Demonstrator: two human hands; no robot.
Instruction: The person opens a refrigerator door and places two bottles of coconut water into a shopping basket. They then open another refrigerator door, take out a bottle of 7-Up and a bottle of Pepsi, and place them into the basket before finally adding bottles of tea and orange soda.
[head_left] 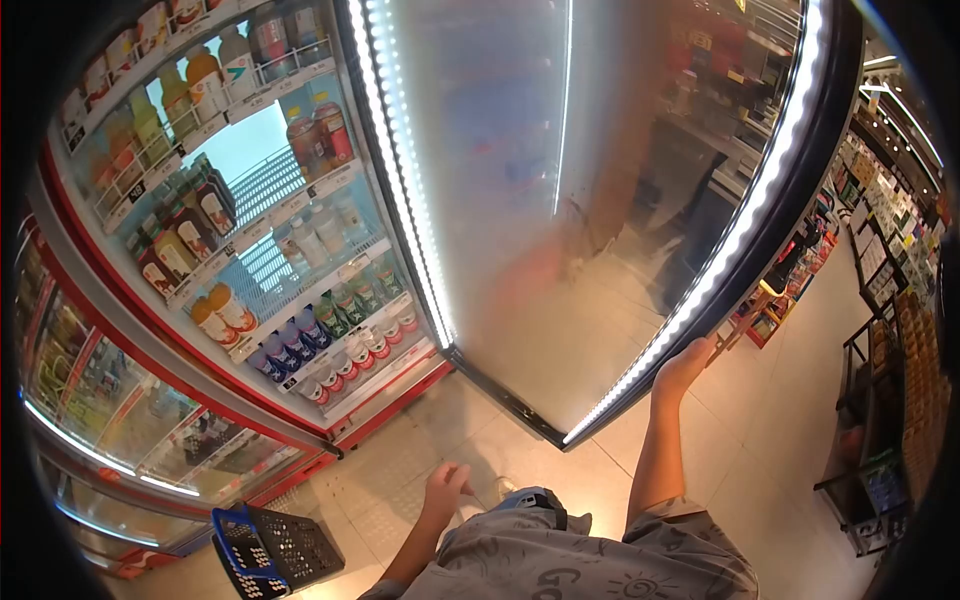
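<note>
My right hand (684, 370) is closed on the outer edge of the glass fridge door (640, 300), which stands swung open in front of me. Its frame is dark and lit by a white LED strip, and the glass looks fogged. Low in front of my body, my left hand (447, 490) hangs free with loosely bent fingers. No object shows in it. To the left of the door, the red-framed drinks fridge (400, 405) is exposed, with rows of bottles (285, 350) on its shelves and some gaps between them.
A dark shopping basket (300, 545) with a blue handle (228, 520) sits on the tiled floor at lower left. Another glass-fronted fridge (120, 400) is at the far left. On the right are a black rack (850, 480) and shelves of goods (800, 265).
</note>
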